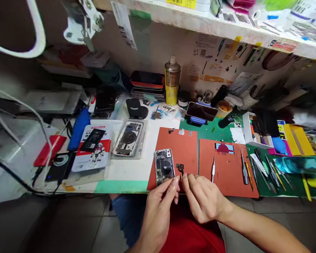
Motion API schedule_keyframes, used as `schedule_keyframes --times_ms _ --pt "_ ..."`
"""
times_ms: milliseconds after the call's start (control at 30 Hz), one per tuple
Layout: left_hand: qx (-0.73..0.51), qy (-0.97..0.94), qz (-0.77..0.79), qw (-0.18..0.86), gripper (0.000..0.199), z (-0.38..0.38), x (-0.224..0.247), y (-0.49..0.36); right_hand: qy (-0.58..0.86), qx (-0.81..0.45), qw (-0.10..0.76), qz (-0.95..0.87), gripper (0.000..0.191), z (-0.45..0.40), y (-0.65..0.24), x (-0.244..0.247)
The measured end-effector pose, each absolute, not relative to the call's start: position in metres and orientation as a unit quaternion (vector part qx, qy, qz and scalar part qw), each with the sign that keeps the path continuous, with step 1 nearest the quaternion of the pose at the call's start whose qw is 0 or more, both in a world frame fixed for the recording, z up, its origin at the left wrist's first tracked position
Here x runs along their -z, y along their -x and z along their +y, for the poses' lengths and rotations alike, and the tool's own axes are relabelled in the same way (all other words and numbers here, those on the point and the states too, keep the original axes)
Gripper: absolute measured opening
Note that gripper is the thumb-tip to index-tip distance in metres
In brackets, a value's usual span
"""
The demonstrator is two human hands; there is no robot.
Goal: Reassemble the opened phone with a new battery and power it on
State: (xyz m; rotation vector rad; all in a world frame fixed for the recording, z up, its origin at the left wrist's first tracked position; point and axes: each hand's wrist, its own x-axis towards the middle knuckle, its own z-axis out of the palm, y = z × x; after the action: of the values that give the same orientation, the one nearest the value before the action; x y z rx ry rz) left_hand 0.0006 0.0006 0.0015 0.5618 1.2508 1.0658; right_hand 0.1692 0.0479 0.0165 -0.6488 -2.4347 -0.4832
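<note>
A small black phone part with a flex cable (179, 167) sticks up between my hands at the front edge of the bench. My right hand (202, 196) pinches its lower end between thumb and fingers. My left hand (160, 205) is closed in a pinch right beside it; what lies between those fingertips is too small to make out. Just behind my left fingers, an opened phone (164, 166) with its inner boards showing lies on the orange mat (189, 147). My fingers cover its lower edge.
A white-handled screwdriver (213, 169) lies on the right orange mat (231, 175), with tweezers and several tools further right. A phone (202, 111) leans on a blue stand. Left are a phone housing (129, 138) and a battery package (93, 147). A spray can (172, 80) stands behind.
</note>
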Motion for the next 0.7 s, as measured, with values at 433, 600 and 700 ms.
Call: schedule_keyframes --times_ms 433,600,700 --pt "-0.477 -0.222 0.568 0.633 0.041 0.013 -0.007 0.000 0.150 0.190 0.271 -0.932 0.031 0.046 -0.156 -0.026" --pt "-0.470 -0.215 0.576 0.633 0.046 0.018 0.000 0.010 0.136 0.197 0.253 -0.937 0.027 0.044 -0.155 -0.032" --pt "-0.443 -0.240 0.613 0.608 0.049 0.012 0.005 0.030 0.164 0.177 0.293 -0.925 0.019 0.033 -0.158 -0.034"
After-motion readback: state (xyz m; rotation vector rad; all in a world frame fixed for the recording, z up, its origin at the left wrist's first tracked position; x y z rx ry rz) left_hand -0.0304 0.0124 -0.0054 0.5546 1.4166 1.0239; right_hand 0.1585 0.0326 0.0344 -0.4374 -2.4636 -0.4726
